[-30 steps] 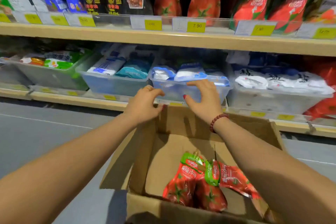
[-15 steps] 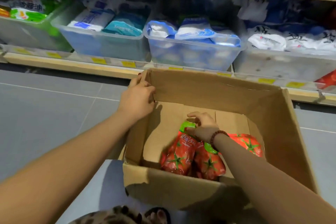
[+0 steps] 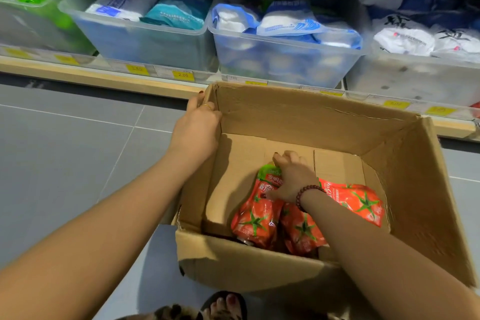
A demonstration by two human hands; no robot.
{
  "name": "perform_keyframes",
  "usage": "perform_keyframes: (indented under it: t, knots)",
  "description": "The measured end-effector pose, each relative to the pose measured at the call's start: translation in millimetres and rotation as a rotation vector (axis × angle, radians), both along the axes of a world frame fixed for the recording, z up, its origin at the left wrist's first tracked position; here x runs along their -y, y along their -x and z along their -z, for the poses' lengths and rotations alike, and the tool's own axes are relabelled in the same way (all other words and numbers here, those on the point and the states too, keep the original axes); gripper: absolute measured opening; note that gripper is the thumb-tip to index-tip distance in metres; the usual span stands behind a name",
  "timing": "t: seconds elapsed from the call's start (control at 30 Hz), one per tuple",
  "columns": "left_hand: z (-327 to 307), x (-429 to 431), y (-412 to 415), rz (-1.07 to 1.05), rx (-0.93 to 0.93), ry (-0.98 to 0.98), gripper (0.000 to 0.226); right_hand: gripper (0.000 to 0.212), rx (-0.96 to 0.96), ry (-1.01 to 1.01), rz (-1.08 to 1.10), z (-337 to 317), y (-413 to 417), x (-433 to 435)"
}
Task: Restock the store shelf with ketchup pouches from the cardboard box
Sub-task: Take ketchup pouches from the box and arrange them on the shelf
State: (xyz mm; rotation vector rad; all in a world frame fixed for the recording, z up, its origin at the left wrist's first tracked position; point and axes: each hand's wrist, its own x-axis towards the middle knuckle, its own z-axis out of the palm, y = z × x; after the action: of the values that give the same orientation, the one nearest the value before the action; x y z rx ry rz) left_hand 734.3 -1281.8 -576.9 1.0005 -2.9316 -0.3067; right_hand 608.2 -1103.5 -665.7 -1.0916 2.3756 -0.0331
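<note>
An open cardboard box (image 3: pixel 324 122) stands on the grey floor in front of the lowest shelf. Inside lie three red ketchup pouches with tomato pictures: one on the left (image 3: pixel 255 218) with a green top, one in the middle (image 3: pixel 301 234), one on the right (image 3: pixel 355 200). My left hand (image 3: pixel 197 130) grips the box's far-left corner flap. My right hand (image 3: pixel 293 176), with a bead bracelet at the wrist, is down in the box, fingers closed on the green top of the left pouch.
The lowest shelf (image 3: pixel 104 80) behind the box holds clear plastic bins (image 3: pixel 285 60) full of blue and white packets, with yellow price tags along the edge. Grey tiled floor (image 3: pixel 65 150) spreads to the left. A foot in a sandal (image 3: pixel 226 304) shows at the bottom.
My right hand dropped from the shelf bin into the box and closed on a pouch's top. The view tilted down toward the box. My left hand stays on the box corner.
</note>
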Motion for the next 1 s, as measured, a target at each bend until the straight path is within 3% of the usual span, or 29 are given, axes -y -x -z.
perform_keyframes:
  t: [0.1, 0.3, 0.4, 0.67, 1.0]
  knots:
    - [1, 1, 0, -0.003, -0.023, -0.013, 0.023, 0.098, 0.107, -0.047, 0.040, 3, 5, 2]
    - [3, 2, 0, -0.004, -0.055, -0.025, 0.023, 0.091, 0.060, -0.062, 0.027, 7, 1, 6]
    - [4, 2, 0, -0.012, -0.059, -0.020, 0.025, 0.086, 0.041, 0.000, -0.001, 5, -6, 11]
    - [4, 1, 0, -0.010, -0.059, -0.008, 0.025, 0.078, 0.296, 0.343, 0.008, -7, -20, 19]
    - [1, -2, 0, -0.013, -0.043, -0.006, 0.030, 0.081, 0.339, 0.370, -0.021, -29, -28, 28]
